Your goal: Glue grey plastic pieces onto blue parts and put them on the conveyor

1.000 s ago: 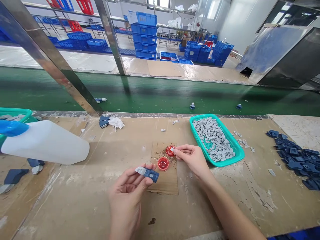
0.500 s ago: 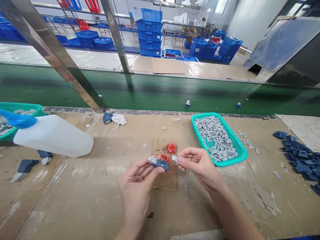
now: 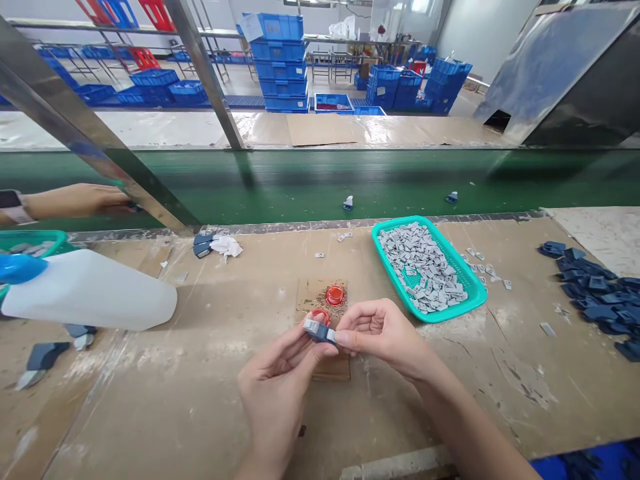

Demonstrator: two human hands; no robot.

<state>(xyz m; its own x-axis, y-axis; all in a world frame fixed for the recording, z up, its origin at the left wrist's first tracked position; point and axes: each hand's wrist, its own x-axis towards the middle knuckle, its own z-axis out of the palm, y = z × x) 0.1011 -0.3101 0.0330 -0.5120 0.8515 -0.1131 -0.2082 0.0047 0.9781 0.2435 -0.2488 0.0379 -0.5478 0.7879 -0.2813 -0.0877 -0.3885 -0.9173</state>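
My left hand (image 3: 277,380) pinches a small dark blue plastic part (image 3: 320,331) with a grey end, held just above the workbench. My right hand (image 3: 383,333) meets it from the right, its fingertips pressing a small grey piece onto the blue part's right end. Under the hands lies a scrap of cardboard (image 3: 320,300) with two red caps: one (image 3: 335,294) in plain view, the other (image 3: 321,316) partly hidden behind the blue part.
A teal basket (image 3: 475,293) of grey pieces sits at right, a pile of blue parts (image 3: 600,293) further right. A white bottle (image 3: 85,290) with a blue cap lies at left. Behind runs a green conveyor (image 3: 320,180); another person's arm (image 3: 70,200) reaches onto it at left.
My right hand came from the far red cap with a grey piece to the blue part in my left hand; the hands now touch. Another person's arm appeared at left.
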